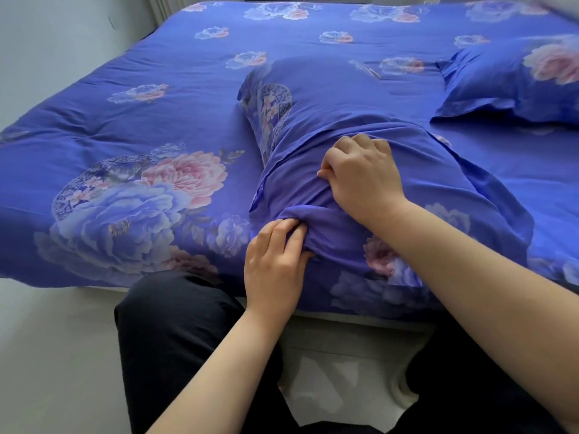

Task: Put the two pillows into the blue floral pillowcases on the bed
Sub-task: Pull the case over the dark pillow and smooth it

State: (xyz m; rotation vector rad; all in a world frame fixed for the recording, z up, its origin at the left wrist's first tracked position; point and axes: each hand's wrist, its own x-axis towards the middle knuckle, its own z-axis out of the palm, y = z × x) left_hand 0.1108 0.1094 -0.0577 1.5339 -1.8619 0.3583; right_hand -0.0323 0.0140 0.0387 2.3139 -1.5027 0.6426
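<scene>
Far left: blue floral duvet (119, 126) spread over the bed, big peony print near the front edge. Black trousers (175, 333) below, at the bedside.

Centre-left: left hand (275, 267) at the near end of the pillowcase (344, 120), fingers (286, 228) curled and pinching a bunched fold of the blue fabric at the open hem. Clamped on cloth, not loose.

Centre: pillowcase stuffed and rounded, long axis running away from the body toward the far side of the bed, leaning slightly left at the far end. Pillow itself not visible; judged to be inside, from the bulk. Opening at the near end, right under both hands.

Centre-right: right hand (360, 173) just beyond the left, knuckles up, fingers curled down into the fabric at the inner flap seam, gripping or tucking there; fingertips hidden, so exact hold unclear. Nearer the flap than the left hand is.

Coming move probably hinges on this: hem lies toward the body from the right hand, bulk lies away. Likely pulling the hem near with the left while pushing the flap over the pillow end with the right.

Far right: second pillow (513, 79), already cased and flat on the bed, well apart from both hands.
</scene>
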